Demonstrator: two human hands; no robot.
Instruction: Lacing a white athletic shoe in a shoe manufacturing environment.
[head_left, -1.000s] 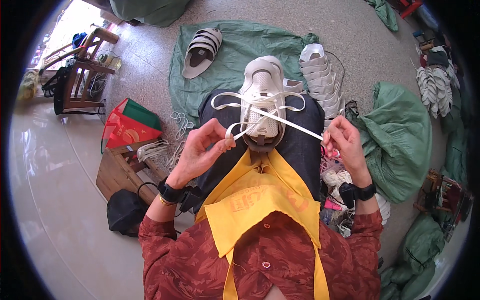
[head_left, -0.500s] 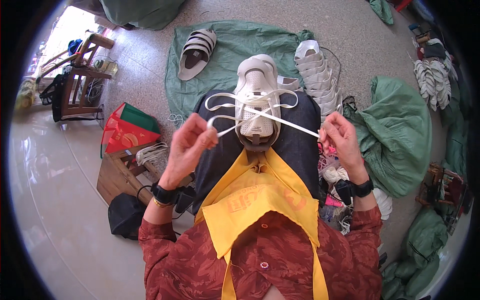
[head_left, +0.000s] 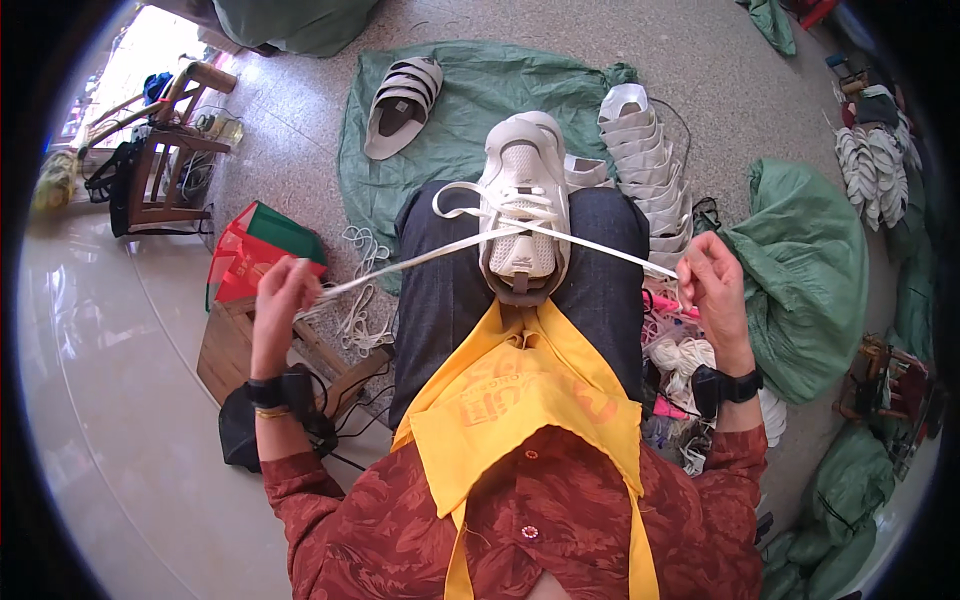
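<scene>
A whitish sneaker rests on my lap between my thighs, its heel toward me. White shoelace runs through its upper, crossing over the tongue and drawn out to both sides. One loose loop still bulges at the shoe's left. My left hand, out past my left knee, is closed on one lace end. Pinched in the fingers of my right hand, beyond my right knee, is the other end. Both lengths look taut. A yellow apron covers my front.
A green sheet on the floor ahead bears another shoe and a stack of pale shoe uppers. To the left stand a wooden stool and a red-green bag. A green sack lies at right.
My left hand has moved out to the left, pulling its lace long and straight. My right hand has shifted slightly right. The loops over the shoe have shrunk; the right one is gone.
</scene>
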